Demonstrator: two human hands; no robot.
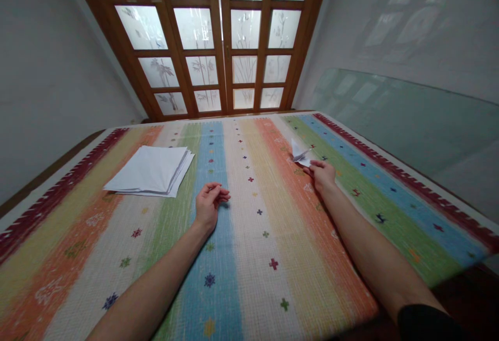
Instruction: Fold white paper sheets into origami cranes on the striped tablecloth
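A small folded white paper figure (300, 154) sits on the striped cloth at the right, one flap standing up. My right hand (322, 173) reaches out to it, fingers closed on its near edge. My left hand (209, 203) rests on the blue stripe in the middle, fingers loosely curled and apart, holding nothing. A stack of white paper sheets (151, 170) lies to the left of my left hand, a short reach away.
The table (241, 258) is covered by a cloth with coloured stripes and small cross marks. A wooden door with frosted glass panes (218, 39) stands behind it. A glass sheet (409, 117) leans on the right wall. Grey wall on the left.
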